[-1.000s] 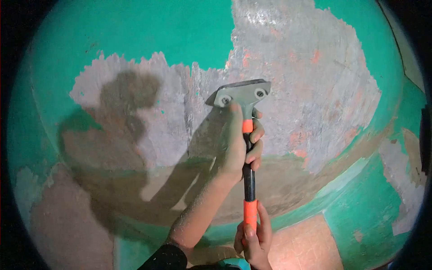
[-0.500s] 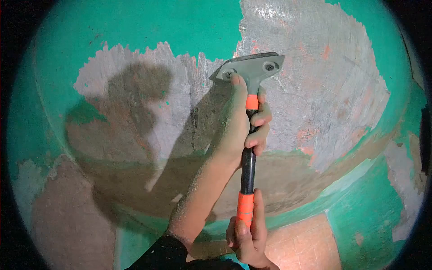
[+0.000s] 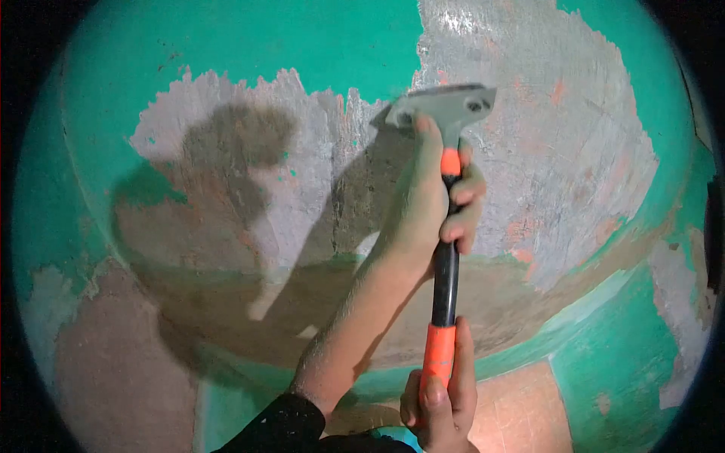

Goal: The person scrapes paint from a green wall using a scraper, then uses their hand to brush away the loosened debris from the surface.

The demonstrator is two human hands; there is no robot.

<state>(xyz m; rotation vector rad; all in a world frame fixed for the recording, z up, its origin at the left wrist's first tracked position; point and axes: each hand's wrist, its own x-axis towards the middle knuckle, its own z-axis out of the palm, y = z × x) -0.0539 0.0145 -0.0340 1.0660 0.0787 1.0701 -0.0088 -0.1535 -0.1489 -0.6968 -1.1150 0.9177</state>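
Observation:
A long-handled paint scraper (image 3: 445, 283) with a wide grey head, black shaft and orange bands is held up against the wall. My left hand (image 3: 434, 196) wraps the upper shaft just below the head, its thumb stretched up onto the head. Lower down, my right hand (image 3: 442, 400) grips the orange end of the handle. The blade edge lies at the border of green paint (image 3: 302, 38) and a bared grey patch (image 3: 544, 151). Slight blur covers the scraper's head.
Shadows of my head and arm fall on the bared wall at the left. A brown band (image 3: 377, 309) runs under the patch. More peeled areas (image 3: 109, 340) show at lower left and at the right edge. Tan tiles (image 3: 521, 408) appear at the bottom.
Both hands and the scraper have shifted right in the view. The wall has also slid slightly right. Both hands keep their grip.

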